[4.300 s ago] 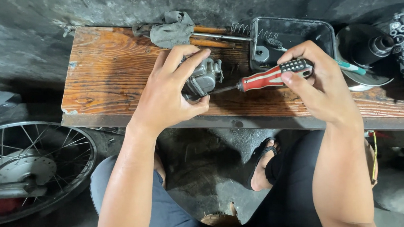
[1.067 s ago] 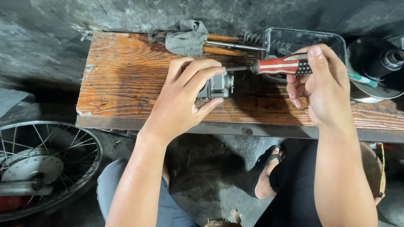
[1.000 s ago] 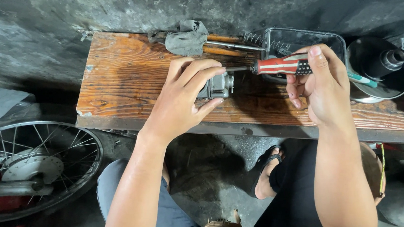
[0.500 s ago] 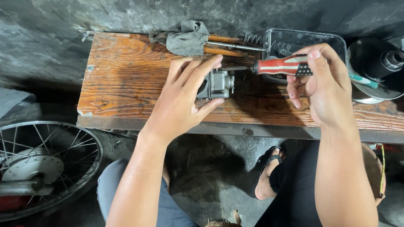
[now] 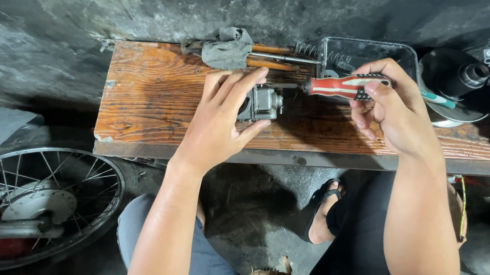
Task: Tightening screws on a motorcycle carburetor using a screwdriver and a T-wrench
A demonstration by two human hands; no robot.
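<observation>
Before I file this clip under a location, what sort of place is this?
Probably a small motorcycle repair workshop: a spoked wheel sits by a worn wooden bench, the left hand steadies a small metal engine part, and the right hand holds a red-handled screwdriver.

Our left hand (image 5: 218, 122) holds a small grey metal part (image 5: 261, 103) down on the wooden bench (image 5: 150, 98). Our right hand (image 5: 389, 107) grips a red screwdriver (image 5: 342, 86) (its tip touches the part).
</observation>
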